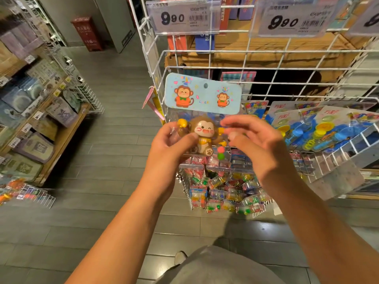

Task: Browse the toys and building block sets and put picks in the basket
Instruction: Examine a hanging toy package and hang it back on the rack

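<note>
A bagged monkey toy (203, 138) is held up in front of a white wire rack (266, 68), and every other place here is given from that rack. The toy's clear bag is topped by a pale blue card (202, 93) printed with two cartoon monkeys, and the card is seen against the rack's lower left corner. The bag is gripped at its left side by the left hand (174, 144), with the thumb pressed on the front beside the monkey's cheek and the fingers curled behind. The right hand (254, 140) is raised at the bag's right edge with its fingers spread and loosely bent; it is blurred, and whether it touches the bag cannot be told. Two price tags reading 9.90 are clipped along the top of the rack, one at the left (182, 17) and one at the right (293, 20). On the rack's right side, carded blue and yellow toys (320, 130) are hung in a row. Below the rack's front, behind the held bag, small packets of bright pieces (223, 193) are piled in a wire bin. To the left of the rack, across the grey plank floor (114, 140), wooden shelves (61, 140) are stacked with boxed goods. No shopping basket can be made out.
</note>
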